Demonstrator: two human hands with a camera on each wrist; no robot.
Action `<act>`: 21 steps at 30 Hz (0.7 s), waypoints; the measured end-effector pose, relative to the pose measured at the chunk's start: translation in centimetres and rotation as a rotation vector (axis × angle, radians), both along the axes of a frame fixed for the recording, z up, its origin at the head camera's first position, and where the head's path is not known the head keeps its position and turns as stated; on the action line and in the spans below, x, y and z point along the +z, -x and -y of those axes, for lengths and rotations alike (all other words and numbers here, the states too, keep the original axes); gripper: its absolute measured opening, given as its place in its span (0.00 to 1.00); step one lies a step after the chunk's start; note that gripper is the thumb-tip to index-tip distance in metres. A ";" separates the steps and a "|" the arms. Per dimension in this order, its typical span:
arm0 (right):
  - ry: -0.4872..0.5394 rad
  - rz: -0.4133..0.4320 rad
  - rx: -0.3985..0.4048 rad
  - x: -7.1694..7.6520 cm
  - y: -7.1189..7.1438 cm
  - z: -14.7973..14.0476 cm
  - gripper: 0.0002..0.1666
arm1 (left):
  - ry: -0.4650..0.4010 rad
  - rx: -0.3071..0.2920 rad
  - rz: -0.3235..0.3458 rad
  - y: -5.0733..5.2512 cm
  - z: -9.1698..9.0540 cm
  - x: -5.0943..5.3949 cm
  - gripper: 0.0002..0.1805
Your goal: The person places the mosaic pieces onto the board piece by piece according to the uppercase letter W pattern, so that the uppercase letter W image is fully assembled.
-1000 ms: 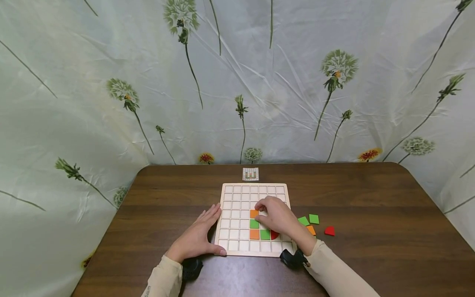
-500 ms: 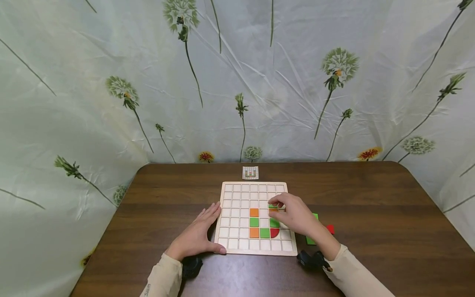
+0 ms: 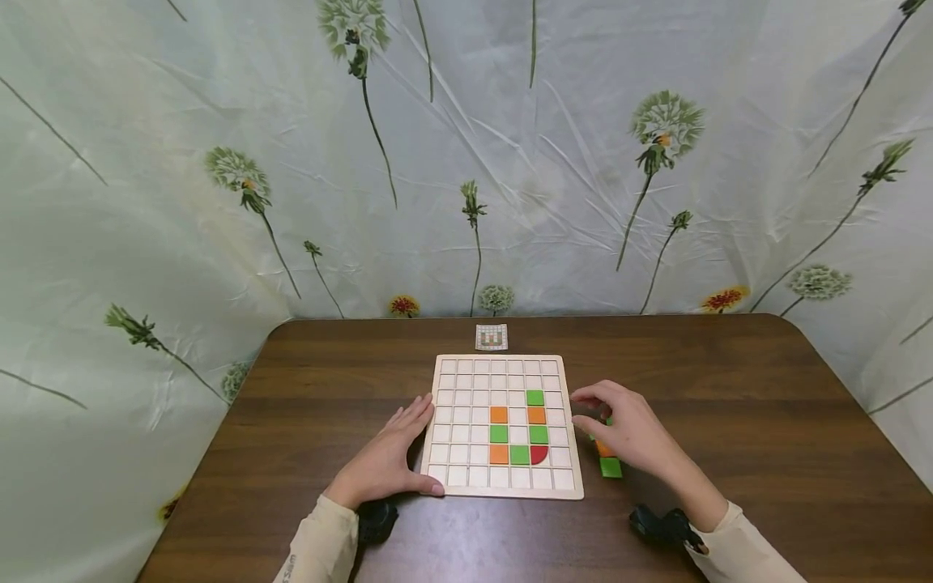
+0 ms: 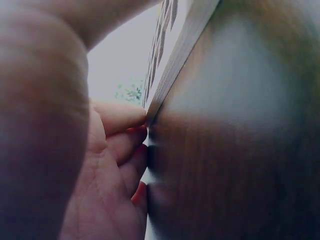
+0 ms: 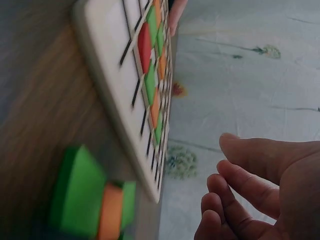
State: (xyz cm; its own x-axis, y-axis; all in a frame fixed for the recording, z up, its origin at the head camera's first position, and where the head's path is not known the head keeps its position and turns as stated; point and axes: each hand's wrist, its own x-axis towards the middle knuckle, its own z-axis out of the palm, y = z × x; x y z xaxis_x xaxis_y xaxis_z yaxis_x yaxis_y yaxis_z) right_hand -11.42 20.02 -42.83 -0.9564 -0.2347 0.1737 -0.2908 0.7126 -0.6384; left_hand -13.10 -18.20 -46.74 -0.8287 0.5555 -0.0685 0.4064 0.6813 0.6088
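A pale wooden grid board [image 3: 457, 492] lies on the table, with several coloured tiles in its cells. Left column: orange, green and orange tile [image 3: 499, 454]. A green tile [image 3: 520, 455] and a rounded red tile [image 3: 538, 454] continue the bottom row. Above the red one sit a green, an orange tile [image 3: 536, 415] and a top green tile [image 3: 535, 397]. My left hand [image 3: 389, 457] rests along the board's left edge, thumb at the near corner. My right hand [image 3: 630, 425] hovers right of the board, fingers loosely bent, nothing between them in the right wrist view.
Loose tiles lie right of the board, partly hidden under my right hand: a green tile [image 3: 611, 467] and an orange tile [image 3: 602, 448] show. A small pattern card [image 3: 492, 337] lies beyond the board. A flowered curtain [image 3: 568, 178] hangs behind the brown table [image 3: 350, 364].
My right hand has moved right, from over the board's middle to past its right edge. The right-hand tiles it covered, including the top green one, now show fully. My left hand has stayed put.
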 end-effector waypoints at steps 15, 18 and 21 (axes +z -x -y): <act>-0.024 0.036 -0.099 -1.4 -1.4 -4.7 0.17 | 0.007 0.007 0.006 0.0 0.0 -0.1 0.70; -0.028 0.057 -0.108 -1.6 -1.6 -5.4 0.18 | 0.006 0.007 0.009 0.0 0.0 -0.1 0.70; -0.024 0.081 -0.111 -1.8 -1.6 -5.9 0.19 | 0.002 0.008 0.011 0.0 0.0 0.0 0.70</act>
State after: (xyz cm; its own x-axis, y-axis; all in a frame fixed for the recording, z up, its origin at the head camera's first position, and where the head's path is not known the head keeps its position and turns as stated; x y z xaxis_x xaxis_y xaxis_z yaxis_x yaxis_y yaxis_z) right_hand -9.84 25.88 -44.68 -0.9874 -0.1298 0.0903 -0.1574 0.7531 -0.6388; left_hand -13.12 -18.16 -46.76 -0.8325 0.5484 -0.0789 0.3939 0.6860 0.6118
